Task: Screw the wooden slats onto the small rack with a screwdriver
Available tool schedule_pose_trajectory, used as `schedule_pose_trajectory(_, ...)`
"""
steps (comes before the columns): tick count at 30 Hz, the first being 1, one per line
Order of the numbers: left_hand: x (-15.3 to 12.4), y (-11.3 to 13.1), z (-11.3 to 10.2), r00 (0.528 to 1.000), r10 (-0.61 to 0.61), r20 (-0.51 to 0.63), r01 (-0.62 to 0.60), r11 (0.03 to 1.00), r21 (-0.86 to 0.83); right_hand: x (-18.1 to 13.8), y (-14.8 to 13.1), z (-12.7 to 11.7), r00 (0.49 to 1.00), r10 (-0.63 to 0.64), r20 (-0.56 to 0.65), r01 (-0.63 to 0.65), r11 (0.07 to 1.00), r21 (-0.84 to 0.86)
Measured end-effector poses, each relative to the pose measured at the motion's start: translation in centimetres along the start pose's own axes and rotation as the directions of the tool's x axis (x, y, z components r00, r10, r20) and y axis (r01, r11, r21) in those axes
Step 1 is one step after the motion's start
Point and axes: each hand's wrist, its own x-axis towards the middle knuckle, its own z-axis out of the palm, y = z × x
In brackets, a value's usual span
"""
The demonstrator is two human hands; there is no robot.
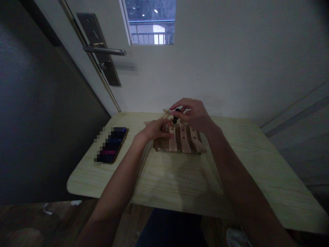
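Note:
A small wooden assembly [183, 141] of pale slats with holes laid over darker wood lies on the pale table [180, 178]. My left hand [155, 129] rests on its left side, fingers curled against a slat. My right hand [191, 115] hovers just above the far edge, fingers pinched on a small black tool [176, 116] that points down at the slats. A loose pale wooden piece [166, 112] sticks out behind my hands.
A phone [113, 145] with a lit screen lies on the table's left part. A door with a metal lever handle [104, 50] stands at the left, and a white wall with a small window [151, 22] rises behind the table.

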Motion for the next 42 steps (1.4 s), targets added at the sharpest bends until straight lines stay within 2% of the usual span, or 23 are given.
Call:
schedule_pose_trajectory(3,0.0,0.0,0.0,1.000,0.002,-0.006,-0.002,1.000,0.002,-0.2,-0.3,-0.5,0.999,0.033,0.034,-0.034,0.998,0.047)
schedule_pose_trajectory(7,0.1,-0.2,0.0,1.000,-0.008,-0.002,0.008,1.000,0.021,-0.4,-0.4,-0.9,0.993,0.007,0.116,-0.015,0.997,0.071)
schedule_pose_trajectory(10,0.2,-0.3,0.0,1.000,-0.007,0.004,0.007,1.000,0.024,-0.3,-0.4,-0.8,0.992,0.018,0.127,-0.024,0.998,0.051)
schedule_pose_trajectory(16,0.1,-0.1,0.0,1.000,-0.008,0.002,0.008,0.999,0.034,0.0,-0.6,0.0,1.000,0.015,-0.019,-0.017,0.996,-0.092)
schedule_pose_trajectory(20,0.1,0.0,0.0,1.000,-0.003,0.006,0.003,0.999,0.037,-0.1,-0.4,0.7,0.998,0.018,-0.066,-0.025,0.995,-0.097)
schedule_pose_trajectory(24,0.2,-0.1,0.1,1.000,-0.005,0.012,0.005,1.000,0.010,-0.1,-0.2,0.9,1.000,0.014,-0.013,-0.014,1.000,0.024)
schedule_pose_trajectory(34,0.1,-0.1,0.0,1.000,-0.003,-0.004,0.003,0.999,0.050,-0.2,-0.1,-0.9,0.987,0.015,0.158,-0.029,0.996,0.088)
schedule_pose_trajectory(36,0.0,-0.1,0.0,1.000,-0.006,0.001,0.006,0.999,0.045,-0.2,0.0,-0.9,0.993,0.024,0.116,-0.029,0.998,0.049)
schedule_pose_trajectory(42,0.1,-0.1,0.0,1.000,-0.018,0.010,0.018,0.999,0.031,-0.1,-0.1,0.3,0.992,0.052,-0.115,-0.070,0.985,-0.160)
